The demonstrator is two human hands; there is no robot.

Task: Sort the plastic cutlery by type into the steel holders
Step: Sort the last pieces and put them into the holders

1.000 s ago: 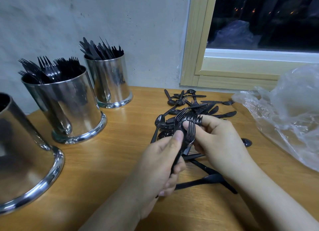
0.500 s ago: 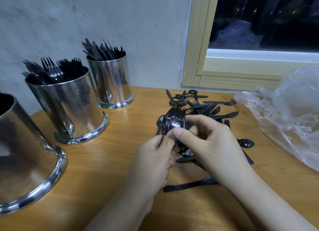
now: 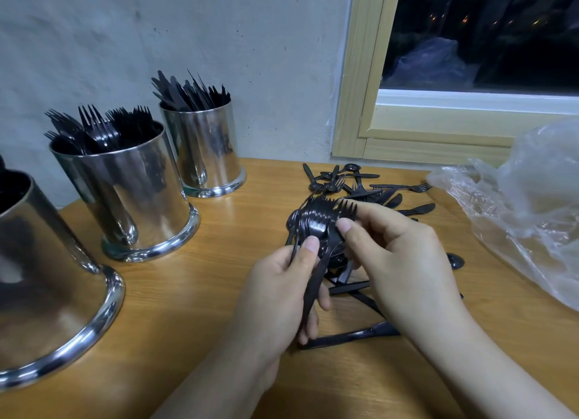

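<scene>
Wooden table (image 3: 219, 293), hands gripping fork bundle (image 3: 316, 221)

Beyond your fingers a rough, pale grey plastered wall (image 3: 194, 36) rises behind the far edge of the wooden table (image 3: 200, 293), whose light, glossy top catches soft reflections. Up and to the right of your fingers you see a window (image 3: 482, 33) in a pale wooden frame (image 3: 360, 74), its glass dark with a few small lights outside.
</scene>
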